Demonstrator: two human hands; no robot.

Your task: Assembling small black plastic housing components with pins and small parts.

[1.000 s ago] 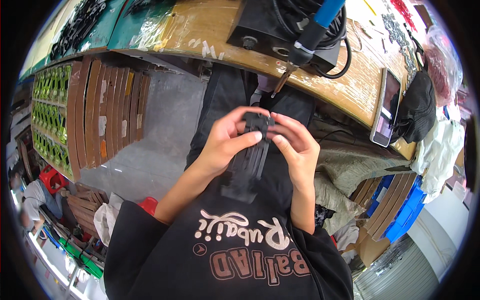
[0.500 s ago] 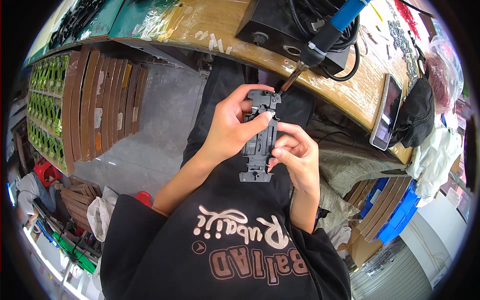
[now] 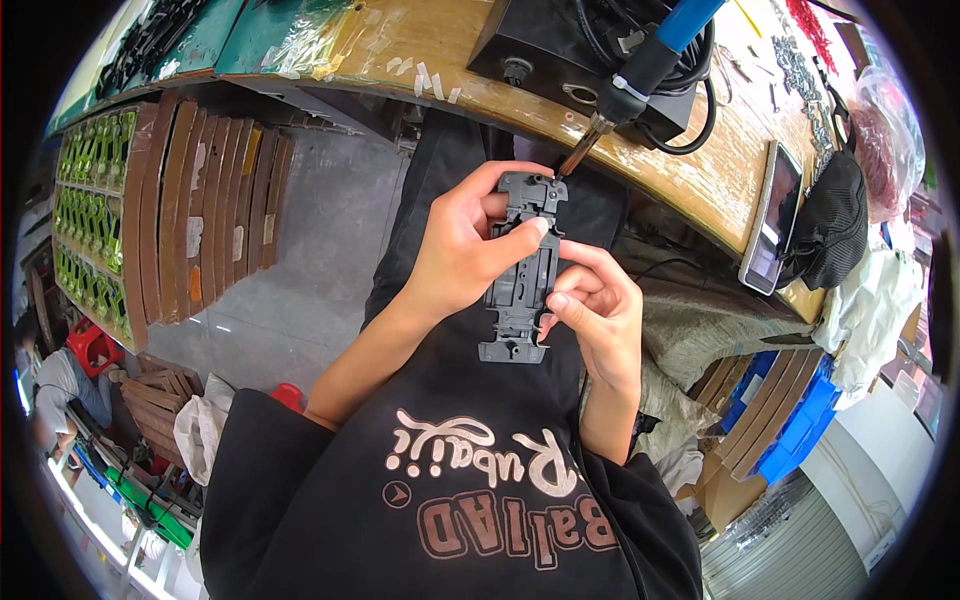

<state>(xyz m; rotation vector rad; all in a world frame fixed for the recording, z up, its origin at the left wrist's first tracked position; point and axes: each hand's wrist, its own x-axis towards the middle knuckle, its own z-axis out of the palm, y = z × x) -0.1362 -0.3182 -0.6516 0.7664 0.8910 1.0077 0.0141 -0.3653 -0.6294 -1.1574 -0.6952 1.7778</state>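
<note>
A dark grey plastic toy car chassis (image 3: pixel 519 290) is held lengthwise above my lap, its moulded side with posts and ribs facing up. My left hand (image 3: pixel 462 245) grips its upper left part, thumb laid across the top and index finger curled over the far end. On the lower right edge, my right hand (image 3: pixel 598 300) pinches with bent fingers. A blue-handled soldering iron (image 3: pixel 625 90) slants down from the bench, and its coppery tip is at the chassis's far right corner. Whether the tip touches a post there is too small to tell.
A worn wooden bench (image 3: pixel 380 60) carries a black box (image 3: pixel 540 60) with coiled cables. A phone (image 3: pixel 772 220) and a black mesh pouch (image 3: pixel 835 225) lie on the right. Stacked brown trays (image 3: pixel 190 210) stand left, beside racks of yellow-green parts (image 3: pixel 95 220). Blue crates (image 3: pixel 800 420) sit lower right.
The chassis's far end has shifted slightly right and away from me with both hands. The iron's tip has moved a little left and appears more upright. Both grips look the same.
</note>
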